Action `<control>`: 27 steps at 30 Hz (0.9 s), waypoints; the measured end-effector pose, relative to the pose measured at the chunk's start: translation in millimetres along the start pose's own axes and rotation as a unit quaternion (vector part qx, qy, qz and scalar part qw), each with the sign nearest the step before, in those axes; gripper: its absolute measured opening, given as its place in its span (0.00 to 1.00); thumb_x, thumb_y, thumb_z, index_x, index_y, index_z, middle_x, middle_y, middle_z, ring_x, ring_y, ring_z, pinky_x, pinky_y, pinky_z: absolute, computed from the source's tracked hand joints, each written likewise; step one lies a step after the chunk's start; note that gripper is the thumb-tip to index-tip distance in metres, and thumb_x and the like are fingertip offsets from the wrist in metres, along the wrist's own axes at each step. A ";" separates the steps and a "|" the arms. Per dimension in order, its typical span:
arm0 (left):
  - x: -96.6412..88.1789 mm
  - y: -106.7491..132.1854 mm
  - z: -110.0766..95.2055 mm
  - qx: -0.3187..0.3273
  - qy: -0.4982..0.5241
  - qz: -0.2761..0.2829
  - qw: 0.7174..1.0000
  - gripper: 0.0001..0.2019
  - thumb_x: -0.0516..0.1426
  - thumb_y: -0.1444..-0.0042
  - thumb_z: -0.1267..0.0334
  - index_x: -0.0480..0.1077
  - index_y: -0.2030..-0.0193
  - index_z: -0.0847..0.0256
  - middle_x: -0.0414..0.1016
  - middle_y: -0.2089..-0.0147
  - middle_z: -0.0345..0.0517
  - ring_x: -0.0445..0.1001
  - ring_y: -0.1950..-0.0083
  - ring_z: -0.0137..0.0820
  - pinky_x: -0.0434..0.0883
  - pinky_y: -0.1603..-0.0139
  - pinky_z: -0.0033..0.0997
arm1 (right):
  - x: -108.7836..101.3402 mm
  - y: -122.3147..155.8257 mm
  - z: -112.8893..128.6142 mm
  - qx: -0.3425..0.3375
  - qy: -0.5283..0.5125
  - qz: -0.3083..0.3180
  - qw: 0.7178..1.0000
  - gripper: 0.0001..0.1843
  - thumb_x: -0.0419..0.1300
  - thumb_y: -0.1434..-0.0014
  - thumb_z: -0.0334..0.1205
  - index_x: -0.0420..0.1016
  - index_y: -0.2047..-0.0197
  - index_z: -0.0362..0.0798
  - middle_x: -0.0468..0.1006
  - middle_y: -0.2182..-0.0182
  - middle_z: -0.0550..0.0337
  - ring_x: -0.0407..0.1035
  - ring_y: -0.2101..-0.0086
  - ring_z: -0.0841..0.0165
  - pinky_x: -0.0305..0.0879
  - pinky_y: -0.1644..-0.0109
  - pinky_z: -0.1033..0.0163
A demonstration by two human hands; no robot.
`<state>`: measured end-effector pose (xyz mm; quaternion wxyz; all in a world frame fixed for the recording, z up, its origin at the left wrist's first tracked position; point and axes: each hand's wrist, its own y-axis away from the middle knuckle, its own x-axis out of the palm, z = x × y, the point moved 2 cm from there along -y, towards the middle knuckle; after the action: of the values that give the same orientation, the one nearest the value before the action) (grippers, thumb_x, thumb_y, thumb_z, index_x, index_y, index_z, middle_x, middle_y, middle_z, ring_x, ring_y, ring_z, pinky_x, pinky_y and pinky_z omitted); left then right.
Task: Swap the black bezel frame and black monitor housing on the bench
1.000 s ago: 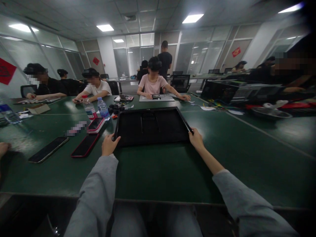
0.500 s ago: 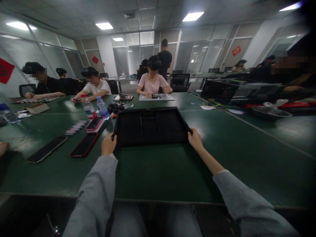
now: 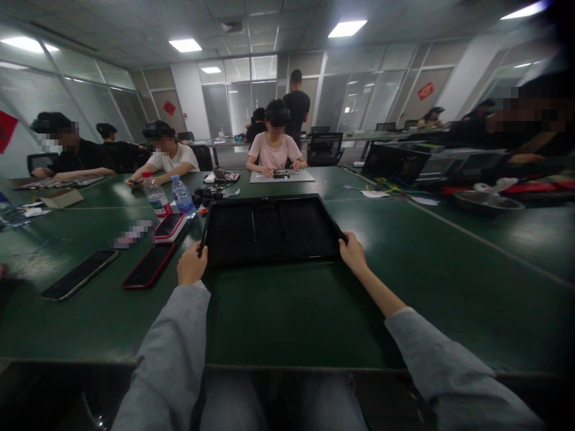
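A wide black rectangular tray-like panel [image 3: 309, 227] with a raised rim lies before me over the green table. Two thin parallel lines run down its dark inner face, with a small slotted part near the far edge. My left hand [image 3: 193, 263] is closed around its left rim near the front corner. At the right rim, my right hand [image 3: 353, 252] grips with the thumb on top and the other fingers partly hidden beneath. Whether the panel rests fully on the table, I cannot tell.
Left of the panel lie a red-edged phone [image 3: 149, 266], another dark phone [image 3: 79, 275] and a pink-and-white device [image 3: 171, 227]. Two plastic bottles [image 3: 183, 197] stand behind. A metal bowl [image 3: 487, 202] and cables are at the right. A person in pink [image 3: 274, 149] sits opposite.
The whole scene has shifted slightly left in view. Both hands keep their hold on the panel's rims, and the panel looks otherwise the same.
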<state>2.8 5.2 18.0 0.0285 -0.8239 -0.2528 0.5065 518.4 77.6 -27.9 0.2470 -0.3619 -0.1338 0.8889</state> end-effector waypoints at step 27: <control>14.3 -9.3 9.8 0.004 0.009 0.025 1.000 0.21 0.53 0.36 0.55 0.69 0.40 0.61 0.78 0.45 0.56 0.75 0.43 0.43 0.70 0.43 0.41 | -1.0 1.5 4.6 -0.010 0.011 -0.001 1.000 0.21 0.51 0.42 0.39 0.71 0.46 0.43 0.77 0.52 0.43 0.71 0.52 0.55 0.66 0.43 0.48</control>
<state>-4.0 17.7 4.3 0.0216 -0.8342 -0.2297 0.5009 515.3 75.4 -24.7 0.2460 -0.3736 -0.1402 0.8833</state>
